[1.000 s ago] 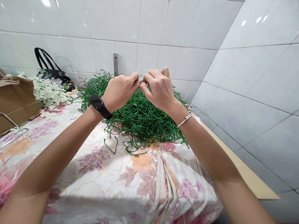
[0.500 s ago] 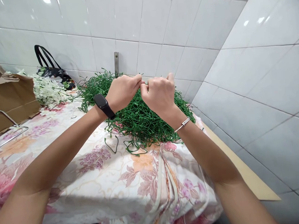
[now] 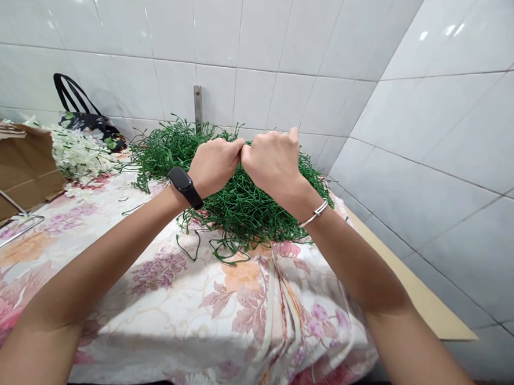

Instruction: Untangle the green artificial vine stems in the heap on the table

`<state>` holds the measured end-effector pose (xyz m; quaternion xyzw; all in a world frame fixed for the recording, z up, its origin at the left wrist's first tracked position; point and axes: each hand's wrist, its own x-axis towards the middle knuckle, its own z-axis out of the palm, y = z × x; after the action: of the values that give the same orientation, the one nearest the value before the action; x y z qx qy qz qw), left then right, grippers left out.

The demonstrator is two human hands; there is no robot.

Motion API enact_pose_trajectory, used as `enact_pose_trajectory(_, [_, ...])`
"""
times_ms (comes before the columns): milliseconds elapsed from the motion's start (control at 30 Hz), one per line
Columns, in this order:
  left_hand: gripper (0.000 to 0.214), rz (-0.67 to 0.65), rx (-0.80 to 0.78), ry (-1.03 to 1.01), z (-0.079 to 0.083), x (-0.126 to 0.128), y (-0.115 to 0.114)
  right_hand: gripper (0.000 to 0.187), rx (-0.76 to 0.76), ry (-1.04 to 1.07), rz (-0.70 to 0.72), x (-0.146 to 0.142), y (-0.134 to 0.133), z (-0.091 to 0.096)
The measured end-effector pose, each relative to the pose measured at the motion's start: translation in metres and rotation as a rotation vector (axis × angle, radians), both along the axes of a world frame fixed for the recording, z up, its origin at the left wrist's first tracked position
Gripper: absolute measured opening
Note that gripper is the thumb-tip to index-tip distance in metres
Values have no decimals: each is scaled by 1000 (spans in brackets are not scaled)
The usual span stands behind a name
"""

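green stems (image 3: 253, 210) lie in a tangled heap on the floral cloth (image 3: 169, 325), against which both hands show, raised. the left hand (image 3: 216, 167) and right hand (image 3: 275, 168) are curled narrow, thumbs together or nearly so; whether a stem is pinched between them is hidden, so i cannot tell. if one is, too hard a pull could crease or snap it, and a loose pinch could let it slip back into the tangle. the black wristband (image 3: 186, 187) or thin bracelet (image 3: 314, 213) might catch stray ends and drag neighbours along.
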<state>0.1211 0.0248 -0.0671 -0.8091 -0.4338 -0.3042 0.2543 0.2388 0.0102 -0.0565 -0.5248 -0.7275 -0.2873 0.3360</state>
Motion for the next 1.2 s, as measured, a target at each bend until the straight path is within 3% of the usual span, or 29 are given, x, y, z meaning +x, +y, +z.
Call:
enact_pose_trajectory(200, [26,22,32,183,-4,-1,1,27,-173,-201,-18,8,4,4])
enact_pose_trajectory(333, [27,62,71,222,0,-4,-1,25,-188,-282,-20,8,6,2])
enact_pose_trajectory(700, [29,144,62,83,1,2,-10,27,-97,-143,-44,3,11,-8])
enact_pose_trajectory(900, [28,121,38,12,-1,2,-11,30,-48,-22,-13,-3,13,-9])
enact_pose_trajectory(1000, [37,170,59,-13,2,0,-14,32,-50,44,-106,21,29,-1])
enact_pose_trajectory(1100, [43,193,86,-41,10,-6,-20,29,-154,141,-196,68,53,9])
enact_pose_trajectory(1200, [42,157,77,-112,19,-12,-24,36,-157,257,-256,110,73,13])
